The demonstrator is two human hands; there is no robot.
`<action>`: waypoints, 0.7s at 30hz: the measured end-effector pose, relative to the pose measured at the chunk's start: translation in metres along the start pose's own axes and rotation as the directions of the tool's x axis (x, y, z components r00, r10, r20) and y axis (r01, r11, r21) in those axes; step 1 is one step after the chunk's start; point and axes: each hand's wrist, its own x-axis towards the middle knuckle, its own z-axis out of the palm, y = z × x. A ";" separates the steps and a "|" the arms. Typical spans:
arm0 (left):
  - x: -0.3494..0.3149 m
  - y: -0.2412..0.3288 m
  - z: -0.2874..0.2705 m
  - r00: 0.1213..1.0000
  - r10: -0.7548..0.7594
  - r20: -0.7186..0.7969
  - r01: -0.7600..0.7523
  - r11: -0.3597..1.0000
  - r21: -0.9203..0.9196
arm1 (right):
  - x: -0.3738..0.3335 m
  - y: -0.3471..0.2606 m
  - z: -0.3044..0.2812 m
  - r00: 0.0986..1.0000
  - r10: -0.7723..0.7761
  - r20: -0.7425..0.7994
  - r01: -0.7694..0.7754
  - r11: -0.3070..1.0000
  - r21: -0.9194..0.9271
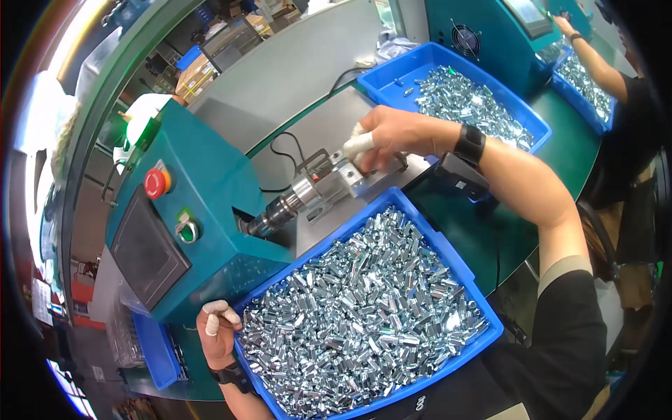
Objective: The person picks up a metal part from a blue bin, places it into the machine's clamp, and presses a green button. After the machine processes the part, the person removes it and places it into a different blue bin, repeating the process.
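My right hand [386, 140], with white covers on its fingers, reaches over the metal clamping fixture [348, 175] of a green machine. Its fingers are curled down and somewhat blurred, and whatever they grip is hidden. Facing the fixture is the machine's round steel spindle [283, 208]. My left hand [218, 334] is at the left edge of a large blue bin [453, 253], fingers bent inward, also with white covers. I cannot make out anything between them. Shiny hexagonal metal sleeves [360, 315] fill that bin in a loose heap.
Left of the spindle, the green machine housing [210, 161] carries a red stop button [157, 183] and a dark screen [150, 248]. A second blue bin [539, 133] of metal parts stands behind my right arm. Another person's arm [602, 66] shows at far right.
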 end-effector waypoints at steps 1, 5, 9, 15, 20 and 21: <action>0.001 0.001 0.001 1.000 -0.011 0.008 0.011 1.000 0.000 | -0.002 -0.003 -0.001 0.996 0.052 -0.072 -0.051 0.998 0.021; 0.001 0.004 0.002 0.999 -0.024 0.035 0.024 1.000 -0.006 | 0.003 -0.011 0.016 0.978 0.010 -0.207 -0.046 0.984 -0.172; 0.003 0.000 -0.001 0.998 -0.033 0.057 0.035 0.999 -0.030 | 0.003 -0.027 0.049 0.890 -0.417 -0.184 0.050 0.489 -0.871; 0.001 0.003 0.007 0.998 -0.010 0.068 0.012 1.000 -0.019 | -0.003 -0.042 0.062 0.904 -0.397 -0.161 -0.019 0.339 -0.941; -0.007 0.003 0.007 0.995 -0.043 0.086 0.043 0.999 -0.002 | -0.014 -0.032 0.038 0.879 -0.398 -0.264 -0.119 0.353 -0.928; -0.008 0.002 0.007 0.995 -0.046 0.093 0.046 0.999 0.005 | -0.017 -0.025 0.025 0.862 -0.404 -0.305 -0.150 0.371 -0.917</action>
